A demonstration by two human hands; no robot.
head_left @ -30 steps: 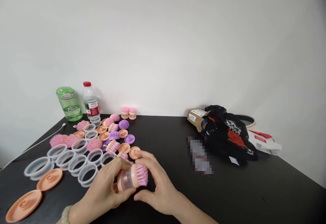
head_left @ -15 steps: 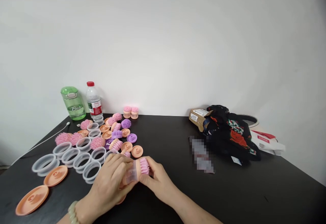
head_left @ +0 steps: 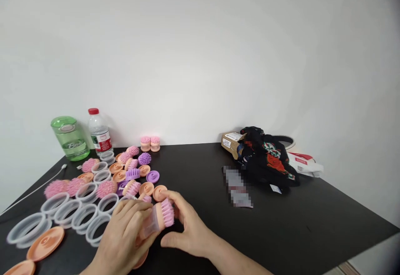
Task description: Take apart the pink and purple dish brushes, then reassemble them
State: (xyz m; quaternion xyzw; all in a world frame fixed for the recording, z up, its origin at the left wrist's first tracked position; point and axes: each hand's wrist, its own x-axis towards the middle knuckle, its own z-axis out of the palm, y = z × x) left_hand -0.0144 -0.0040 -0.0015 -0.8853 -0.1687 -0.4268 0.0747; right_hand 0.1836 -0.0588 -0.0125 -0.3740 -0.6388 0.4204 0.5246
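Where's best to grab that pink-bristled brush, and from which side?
Grip the pink-bristled peach plastic brush by its clear plastic collar, from the side, as the left hand does: that smooth round band suits a wrapped grip; the bristles opposite would bend.

Blk table [head_left: 312, 225]: pink/purple brush heads [head_left: 106, 188], clear rings [head_left: 86, 233], orange discs [head_left: 45, 243], water btl [head_left: 100, 135], green jar [head_left: 70, 138], black cloth [head_left: 265, 162].
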